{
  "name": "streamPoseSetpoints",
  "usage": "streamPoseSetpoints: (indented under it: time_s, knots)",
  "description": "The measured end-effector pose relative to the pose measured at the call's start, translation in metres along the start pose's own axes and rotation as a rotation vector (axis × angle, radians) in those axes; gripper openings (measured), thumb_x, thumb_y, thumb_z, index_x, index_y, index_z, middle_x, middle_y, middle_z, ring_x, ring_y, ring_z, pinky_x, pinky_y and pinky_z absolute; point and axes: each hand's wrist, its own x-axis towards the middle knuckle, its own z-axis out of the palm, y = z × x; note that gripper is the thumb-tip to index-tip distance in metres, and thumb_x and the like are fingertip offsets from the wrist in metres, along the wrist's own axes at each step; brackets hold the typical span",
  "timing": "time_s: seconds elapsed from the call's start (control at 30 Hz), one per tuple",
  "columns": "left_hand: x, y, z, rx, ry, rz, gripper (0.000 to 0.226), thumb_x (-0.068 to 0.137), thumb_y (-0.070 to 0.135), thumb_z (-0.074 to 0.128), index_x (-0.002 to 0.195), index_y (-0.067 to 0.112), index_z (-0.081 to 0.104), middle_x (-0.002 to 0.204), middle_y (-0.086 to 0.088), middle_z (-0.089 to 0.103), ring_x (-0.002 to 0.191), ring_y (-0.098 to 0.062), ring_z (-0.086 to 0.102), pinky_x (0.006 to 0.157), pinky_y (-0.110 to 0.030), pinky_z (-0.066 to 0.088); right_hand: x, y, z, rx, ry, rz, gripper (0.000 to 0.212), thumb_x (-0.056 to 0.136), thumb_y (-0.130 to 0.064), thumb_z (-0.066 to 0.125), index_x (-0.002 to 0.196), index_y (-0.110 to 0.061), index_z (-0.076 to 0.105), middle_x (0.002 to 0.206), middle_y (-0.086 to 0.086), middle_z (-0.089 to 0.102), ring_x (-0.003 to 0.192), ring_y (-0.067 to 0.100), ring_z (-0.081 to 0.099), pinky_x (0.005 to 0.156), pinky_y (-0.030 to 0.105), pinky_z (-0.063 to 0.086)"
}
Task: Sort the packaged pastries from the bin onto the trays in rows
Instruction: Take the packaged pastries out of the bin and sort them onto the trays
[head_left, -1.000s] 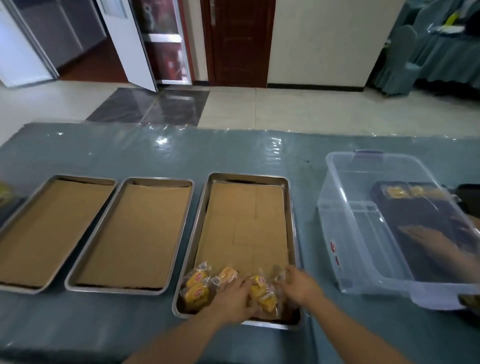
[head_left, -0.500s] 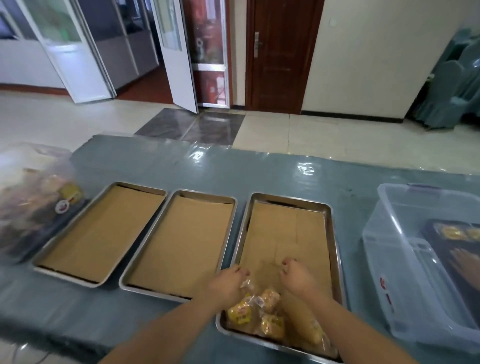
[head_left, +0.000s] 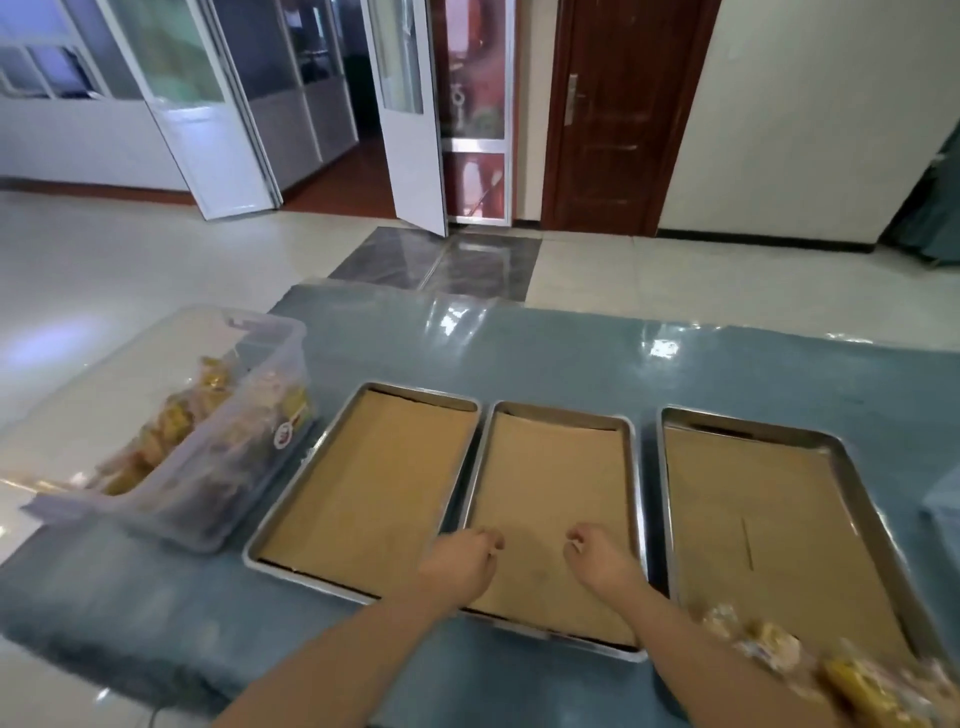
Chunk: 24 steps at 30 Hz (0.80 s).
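Two bare hands hang over the near end of the middle tray (head_left: 631, 525). The left hand (head_left: 460, 564) has its fingers curled in loosely and holds nothing. The right hand (head_left: 597, 558) is the same, with its fingers bent in and nothing plainly in them. There are three metal trays side by side on a blue-green table (head_left: 571, 358), and each one has brown paper inside. The left tray (head_left: 291, 514) and the middle tray hold only the paper. The right tray (head_left: 878, 535) has a few packaged pastries (head_left: 779, 649) at its near end, just right of the right arm. They look yellow in clear wrappers, but they are blurry. A clear plastic bin (head_left: 234, 467) sits on the table to the left of the trays, close to the left tray. It is full of more wrapped pastries, also blurry. Behind the table are a shiny floor, a dark brown door (head_left: 618, 114) and white glass doors (head_left: 410, 114).
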Motion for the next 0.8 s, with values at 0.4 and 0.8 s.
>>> streamPoseSetpoints:
  time_s: [0.4, 0.8]
  knots:
    - [-0.046, -0.121, -0.062, 0.046, 0.060, -0.165, 0.036, 0.108, 0.039, 0.032, 0.092, 0.017, 0.055, 0.097, -0.008, 0.059, 0.088, -0.028, 0.061, 0.080, -0.040, 0.052, 0.044, -0.147, 0.053, -0.105, -0.063, -0.145, 0.028, 0.099, -0.033, 0.055, 0.073, -0.023, 0.051, 0.071, -0.003, 0.059, 0.064, 0.010, 0.055, 0.055, 0.027, 0.040]
    - [-0.042, -0.303, -0.224, 0.177, 0.336, -0.190, 0.037, 0.101, 0.038, 0.038, 0.076, 0.020, 0.058, 0.073, 0.002, 0.056, 0.075, -0.025, 0.063, 0.070, -0.035, 0.053, 0.114, -0.386, 0.107, -0.013, 0.110, -0.322, 0.032, 0.092, -0.037, 0.049, 0.064, -0.023, 0.040, 0.057, -0.005, 0.047, 0.054, 0.012, 0.043, 0.052, 0.031, 0.031]
